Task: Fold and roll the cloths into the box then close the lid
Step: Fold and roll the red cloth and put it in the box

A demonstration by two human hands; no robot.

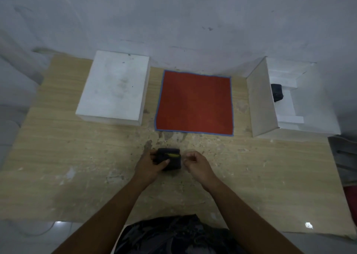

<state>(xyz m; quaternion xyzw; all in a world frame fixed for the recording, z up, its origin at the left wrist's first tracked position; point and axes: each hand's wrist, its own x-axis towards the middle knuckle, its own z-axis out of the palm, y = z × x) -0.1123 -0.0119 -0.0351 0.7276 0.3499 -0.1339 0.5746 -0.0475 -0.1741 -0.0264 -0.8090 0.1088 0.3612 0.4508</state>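
The left hand has its grip wrapped around a dark roll, fingers over the top and thumb across the near face, seemingly to stop the bundle springing open; a sliver of yellow shows at the roll's upper edge, perhaps its trim. Just right of that grip, not touching the roll, the right hand hovers with fingers loosely curled and holding nothing, as though ready to tuck the loose end or take over. Beyond the grip, on the tabletop, a red cloth with a blue border lies spread flat and square, which I take as laid out ready for folding next. Far to the right of the grip stands the open box, and another dark roll sits inside against its far side, leaving room beside it. Off to the left beyond the grip rests the white lid, flat and well clear, so the box stays open until the cloths are in.
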